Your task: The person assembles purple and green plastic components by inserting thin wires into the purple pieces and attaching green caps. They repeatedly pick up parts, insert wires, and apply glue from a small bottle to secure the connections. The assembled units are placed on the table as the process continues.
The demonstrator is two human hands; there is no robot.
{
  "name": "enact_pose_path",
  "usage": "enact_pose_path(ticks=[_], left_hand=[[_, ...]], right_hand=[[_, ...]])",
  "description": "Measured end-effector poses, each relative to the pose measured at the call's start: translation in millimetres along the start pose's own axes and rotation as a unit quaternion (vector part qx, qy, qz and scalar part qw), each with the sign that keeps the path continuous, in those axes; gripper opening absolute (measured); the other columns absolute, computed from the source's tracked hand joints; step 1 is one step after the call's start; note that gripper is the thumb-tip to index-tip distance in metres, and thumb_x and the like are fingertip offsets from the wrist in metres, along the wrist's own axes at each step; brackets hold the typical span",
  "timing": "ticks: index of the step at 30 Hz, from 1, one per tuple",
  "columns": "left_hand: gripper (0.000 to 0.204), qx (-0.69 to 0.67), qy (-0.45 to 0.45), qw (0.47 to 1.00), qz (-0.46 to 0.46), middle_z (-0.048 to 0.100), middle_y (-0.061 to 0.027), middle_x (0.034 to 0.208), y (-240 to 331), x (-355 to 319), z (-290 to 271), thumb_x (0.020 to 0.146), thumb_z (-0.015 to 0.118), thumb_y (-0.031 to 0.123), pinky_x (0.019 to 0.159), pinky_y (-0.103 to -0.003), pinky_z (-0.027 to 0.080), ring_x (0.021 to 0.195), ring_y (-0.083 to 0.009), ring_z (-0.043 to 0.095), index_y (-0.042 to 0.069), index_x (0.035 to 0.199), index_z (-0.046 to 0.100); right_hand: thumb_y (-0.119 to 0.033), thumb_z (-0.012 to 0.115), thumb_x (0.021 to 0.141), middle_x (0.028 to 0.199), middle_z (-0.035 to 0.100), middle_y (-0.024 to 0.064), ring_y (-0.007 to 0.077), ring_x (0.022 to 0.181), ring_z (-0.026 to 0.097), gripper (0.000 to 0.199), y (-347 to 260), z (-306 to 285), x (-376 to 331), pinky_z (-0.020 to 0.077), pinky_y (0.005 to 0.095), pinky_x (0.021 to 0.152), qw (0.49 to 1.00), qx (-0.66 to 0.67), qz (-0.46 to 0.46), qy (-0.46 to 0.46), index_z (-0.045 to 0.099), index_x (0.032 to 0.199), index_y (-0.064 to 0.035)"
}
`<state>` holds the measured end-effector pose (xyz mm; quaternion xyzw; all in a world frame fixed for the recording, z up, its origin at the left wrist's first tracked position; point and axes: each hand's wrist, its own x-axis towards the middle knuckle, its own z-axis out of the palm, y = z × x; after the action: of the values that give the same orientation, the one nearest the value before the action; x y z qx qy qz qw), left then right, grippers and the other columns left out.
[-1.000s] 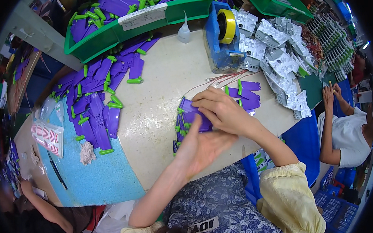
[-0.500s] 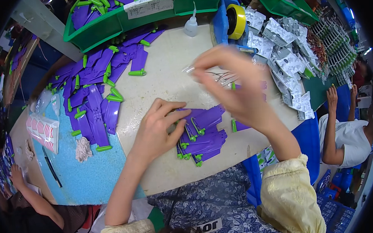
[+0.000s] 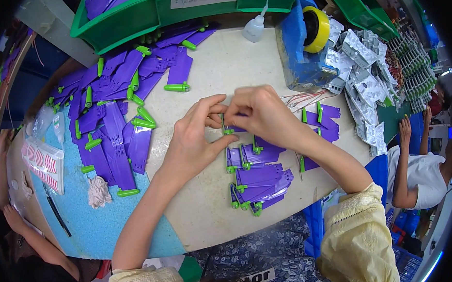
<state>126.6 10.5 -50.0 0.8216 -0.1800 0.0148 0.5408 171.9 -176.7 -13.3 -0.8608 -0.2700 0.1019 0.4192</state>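
Note:
My left hand is closed around the green end of a purple plastic piece, thumb below and fingers above. Against it, my right hand pinches at the same green end; whatever lies between its fingertips is hidden. Just below both hands, more flat purple pieces with green ends lie overlapped in a fanned pile on the table. Thin wires with reddish strands lie beyond my right wrist, and a few other purple pieces rest to its right.
A heap of purple pieces covers the left side, under a green bin. A white squeeze bottle and a blue tape dispenser stand at the back. Silver-grey parts pile up at right. Other people sit on both sides.
My right hand has come down and left to meet my left hand, which has risen slightly. The small clear strip that showed at my right fingertips is no longer visible. The view has shifted.

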Motion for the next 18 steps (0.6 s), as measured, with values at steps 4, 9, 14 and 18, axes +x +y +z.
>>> enact_pose_path(ticks=[4, 9, 14, 18], left_hand=[[0.068, -0.026, -0.002, 1.0, -0.015, 0.068, -0.0151, 0.113, -1.2, -0.7, -0.3, 0.069, 0.088, 0.005, 0.086, -0.035, 0.059, 0.098, -0.0271, 0.071, 0.003, 0.128, 0.054], [0.064, -0.021, 0.008, 1.0, -0.012, 0.07, -0.0122, 0.115, -3.9, -0.4, 1.1, 0.067, 0.09, 0.008, 0.087, -0.034, 0.061, 0.099, -0.0237, 0.072, 0.002, 0.122, 0.06], [0.056, -0.026, 0.008, 1.0, -0.012, 0.068, -0.0122, 0.114, -2.4, 1.0, 1.8, 0.068, 0.089, 0.007, 0.085, -0.033, 0.062, 0.097, -0.0244, 0.072, 0.001, 0.117, 0.063], [0.055, -0.028, 0.015, 0.999, -0.012, 0.068, -0.0123, 0.112, -2.5, 2.8, 3.1, 0.067, 0.089, 0.006, 0.083, -0.033, 0.062, 0.096, -0.0246, 0.072, 0.002, 0.115, 0.063]], right_hand=[[-0.001, 0.074, 0.081, 0.067, 0.059, 0.0118, 0.0203, 0.056, 0.054, 0.013, -9.4, -8.3, -23.0, 0.0419, 0.0359, 0.055, 0.993, 0.049, 0.1, -0.044, 0.077, 0.093, 0.002], [0.002, 0.073, 0.084, 0.068, 0.055, 0.0036, 0.0105, 0.062, 0.047, 0.02, -8.0, -8.1, -24.9, 0.0368, 0.0299, 0.055, 0.99, 0.076, 0.105, -0.046, 0.078, 0.103, -0.0012], [0.004, 0.07, 0.084, 0.07, 0.059, 0.0094, 0.0139, 0.058, 0.052, 0.018, -6.4, -10.6, -25.9, 0.0383, 0.0313, 0.052, 0.99, 0.08, 0.105, -0.039, 0.077, 0.1, 0.0023], [0.008, 0.068, 0.079, 0.076, 0.061, 0.0144, 0.0262, 0.06, 0.059, 0.015, -11.4, -2.1, -24.2, 0.044, 0.0366, 0.055, 1.0, 0.009, 0.006, -0.005, 0.074, 0.092, 0.0041]])
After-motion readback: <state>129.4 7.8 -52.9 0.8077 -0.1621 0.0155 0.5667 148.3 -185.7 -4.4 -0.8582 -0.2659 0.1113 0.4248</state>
